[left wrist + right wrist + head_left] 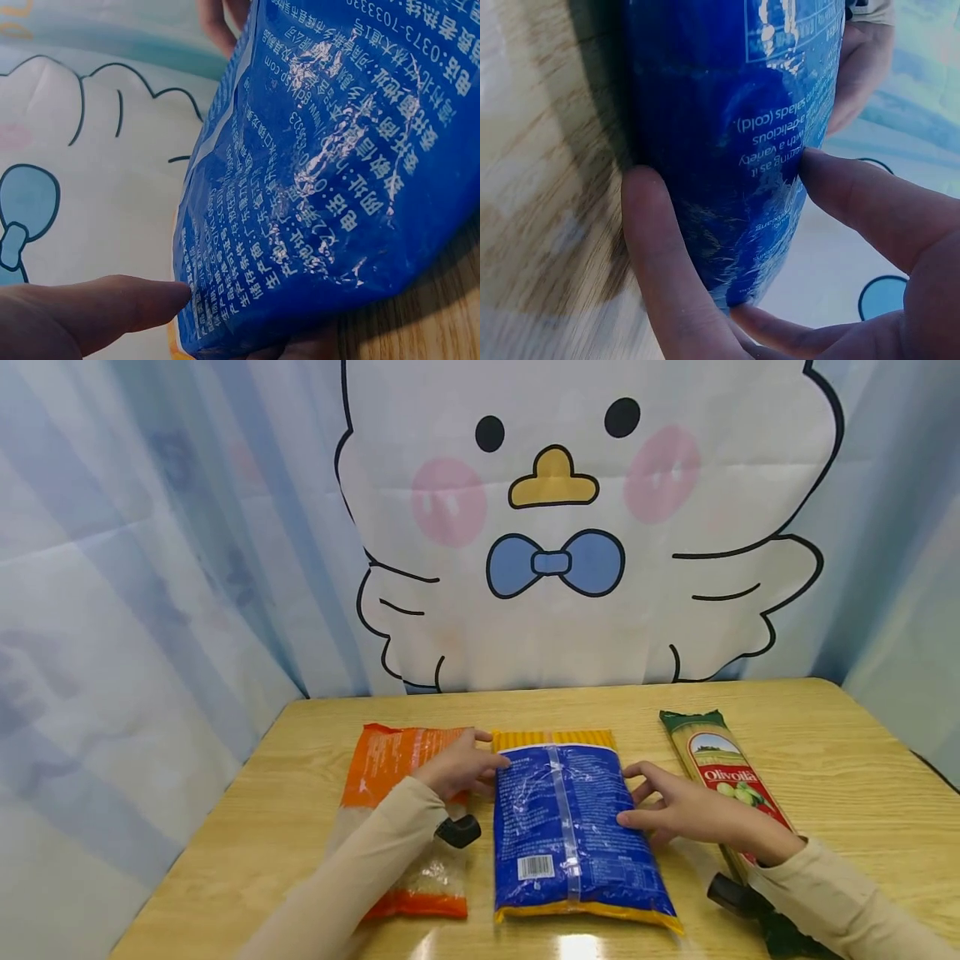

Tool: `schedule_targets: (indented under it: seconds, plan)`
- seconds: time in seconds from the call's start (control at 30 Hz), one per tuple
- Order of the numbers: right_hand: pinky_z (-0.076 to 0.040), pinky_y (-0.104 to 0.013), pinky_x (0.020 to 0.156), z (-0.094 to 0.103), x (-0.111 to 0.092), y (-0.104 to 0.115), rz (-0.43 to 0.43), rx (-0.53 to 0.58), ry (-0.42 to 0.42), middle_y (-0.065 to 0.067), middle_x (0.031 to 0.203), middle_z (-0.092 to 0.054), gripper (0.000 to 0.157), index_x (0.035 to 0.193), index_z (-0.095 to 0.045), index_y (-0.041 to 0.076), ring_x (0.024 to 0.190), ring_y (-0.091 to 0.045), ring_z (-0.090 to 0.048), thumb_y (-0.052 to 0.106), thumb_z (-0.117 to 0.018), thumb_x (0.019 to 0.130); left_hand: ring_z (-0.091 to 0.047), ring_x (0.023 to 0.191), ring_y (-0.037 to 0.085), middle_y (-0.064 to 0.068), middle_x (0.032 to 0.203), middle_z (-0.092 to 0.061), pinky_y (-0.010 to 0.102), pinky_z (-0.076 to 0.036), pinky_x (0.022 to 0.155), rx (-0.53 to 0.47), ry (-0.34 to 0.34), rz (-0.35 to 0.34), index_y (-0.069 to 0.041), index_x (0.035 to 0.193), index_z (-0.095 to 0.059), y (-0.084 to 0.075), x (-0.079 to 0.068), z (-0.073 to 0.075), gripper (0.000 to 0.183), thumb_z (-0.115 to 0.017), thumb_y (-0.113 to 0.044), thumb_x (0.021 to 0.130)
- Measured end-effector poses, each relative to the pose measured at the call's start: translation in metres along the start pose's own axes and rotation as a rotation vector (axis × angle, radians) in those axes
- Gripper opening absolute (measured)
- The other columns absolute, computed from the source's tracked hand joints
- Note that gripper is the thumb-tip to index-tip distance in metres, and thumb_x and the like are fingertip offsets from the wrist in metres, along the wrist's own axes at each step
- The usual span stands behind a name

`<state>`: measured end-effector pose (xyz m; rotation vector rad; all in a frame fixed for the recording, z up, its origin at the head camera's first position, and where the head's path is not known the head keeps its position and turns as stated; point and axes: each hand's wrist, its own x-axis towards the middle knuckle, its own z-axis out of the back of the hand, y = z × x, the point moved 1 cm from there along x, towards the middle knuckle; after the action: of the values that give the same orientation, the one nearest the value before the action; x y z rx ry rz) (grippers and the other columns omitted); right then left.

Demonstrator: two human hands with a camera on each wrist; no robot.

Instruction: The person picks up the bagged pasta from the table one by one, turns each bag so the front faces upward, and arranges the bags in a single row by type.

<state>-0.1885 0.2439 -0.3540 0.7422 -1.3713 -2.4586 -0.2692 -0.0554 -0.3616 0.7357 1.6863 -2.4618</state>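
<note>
A plump blue plastic food bag (573,827) with yellow ends lies on the table, its printed face with a barcode and centre seam up. At its upper left edge is my left hand (465,768), the thumb on the printed face and fingers tucked under the bag in the left wrist view. My right hand (675,806) grips the right edge. In the right wrist view its thumb (870,195) presses the printed side, while the other fingers reach round the lower side near the tabletop. The bag's underside is hidden.
Left of the blue bag, partly under my left forearm, lies an orange and clear packet (375,777) with pale contents. A long green and red pasta packet (731,768) labelled Olivoilà lies on the right, partly behind my right arm. A printed curtain (555,635) hangs behind the wooden table (300,793).
</note>
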Motion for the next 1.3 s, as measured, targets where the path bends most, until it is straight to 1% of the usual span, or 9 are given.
schedule_targets:
  seconds: [0.1, 0.27, 0.43, 0.6, 0.73, 0.87, 1.03, 1.2, 1.3]
  plan:
    - [-0.062, -0.044, 0.076, -0.0016, 0.0007, 0.0, -0.004, 0.008, 0.003, -0.023, 0.122, -0.053, 0.077, 0.144, -0.026, -0.004, 0.094, -0.027, -0.066, 0.031, -0.071, 0.094, -0.071, 0.087, 0.028, 0.021, 0.106, -0.067, 0.042, -0.06, 0.084, -0.013, 0.0, 0.001, -0.005, 0.145, -0.032, 0.0022, -0.0002, 0.0004, 0.066, -0.071, -0.014, 0.093]
    - [-0.062, -0.044, 0.075, -0.0018, 0.0011, 0.0007, -0.017, 0.006, -0.012, -0.023, 0.121, -0.052, 0.077, 0.144, -0.026, -0.003, 0.089, -0.026, -0.067, 0.031, -0.072, 0.093, -0.073, 0.086, 0.028, 0.021, 0.105, -0.068, 0.04, -0.061, 0.079, -0.022, 0.013, -0.02, 0.001, 0.144, -0.035, 0.0032, 0.0003, 0.0, 0.063, -0.07, -0.012, 0.093]
    - [-0.062, -0.044, 0.073, 0.0001, 0.0012, -0.0001, -0.008, 0.005, -0.007, -0.025, 0.121, -0.051, 0.075, 0.144, -0.025, -0.005, 0.088, -0.025, -0.067, 0.028, -0.07, 0.094, -0.073, 0.085, 0.028, 0.02, 0.104, -0.068, 0.039, -0.061, 0.08, -0.018, 0.02, -0.028, 0.002, 0.142, -0.038, 0.0037, 0.0016, -0.0015, 0.059, -0.069, -0.013, 0.094]
    - [-0.061, -0.044, 0.076, 0.0012, 0.0006, 0.0014, -0.023, -0.018, -0.031, -0.023, 0.123, -0.053, 0.075, 0.143, -0.029, -0.003, 0.093, -0.026, -0.066, 0.032, -0.072, 0.092, -0.072, 0.084, 0.025, 0.02, 0.105, -0.069, 0.039, -0.061, 0.082, -0.055, 0.025, -0.057, 0.002, 0.14, -0.039, 0.0034, 0.0014, -0.0022, 0.056, -0.068, -0.009, 0.094]
    - [-0.061, -0.045, 0.079, 0.0005, 0.0004, 0.0014, -0.014, -0.018, -0.043, -0.024, 0.123, -0.053, 0.076, 0.143, -0.03, -0.004, 0.097, -0.027, -0.066, 0.032, -0.074, 0.091, -0.07, 0.079, 0.02, 0.019, 0.105, -0.069, 0.033, -0.062, 0.076, -0.065, 0.0, -0.079, 0.001, 0.137, -0.042, 0.003, 0.0013, -0.0026, 0.052, -0.069, -0.007, 0.093]
    - [-0.061, -0.045, 0.078, -0.0034, 0.0023, 0.0001, -0.009, 0.032, -0.039, -0.023, 0.123, -0.053, 0.077, 0.144, -0.03, -0.005, 0.097, -0.027, -0.067, 0.026, -0.075, 0.09, -0.066, 0.076, 0.018, 0.017, 0.105, -0.068, 0.027, -0.061, 0.069, -0.067, -0.032, -0.078, 0.0, 0.132, -0.046, 0.0051, 0.0021, -0.0036, 0.046, -0.07, -0.007, 0.093]
    - [-0.062, -0.044, 0.076, -0.0067, 0.0056, 0.0008, -0.022, 0.067, -0.049, -0.022, 0.122, -0.053, 0.076, 0.144, -0.03, -0.004, 0.096, -0.027, -0.068, 0.021, -0.076, 0.089, -0.066, 0.076, 0.018, 0.017, 0.106, -0.066, 0.027, -0.06, 0.069, -0.096, -0.053, -0.081, -0.001, 0.128, -0.048, 0.0077, 0.0012, -0.0031, 0.041, -0.069, -0.006, 0.093]
    - [-0.062, -0.044, 0.076, -0.0074, 0.0069, 0.0012, -0.044, 0.059, -0.076, -0.02, 0.122, -0.054, 0.075, 0.145, -0.031, -0.002, 0.096, -0.026, -0.068, 0.019, -0.076, 0.089, -0.066, 0.075, 0.018, 0.017, 0.104, -0.067, 0.027, -0.06, 0.067, -0.116, -0.057, -0.103, -0.001, 0.126, -0.049, 0.0084, 0.0, -0.0032, 0.04, -0.07, -0.005, 0.092]
    - [-0.061, -0.044, 0.077, -0.0073, 0.0074, 0.0017, -0.042, 0.063, -0.08, -0.02, 0.122, -0.054, 0.073, 0.145, -0.031, -0.002, 0.096, -0.026, -0.067, 0.018, -0.075, 0.089, -0.066, 0.074, 0.018, 0.016, 0.103, -0.067, 0.026, -0.06, 0.066, -0.13, -0.063, -0.111, 0.0, 0.126, -0.048, 0.0077, -0.0002, -0.0029, 0.041, -0.07, -0.004, 0.091]
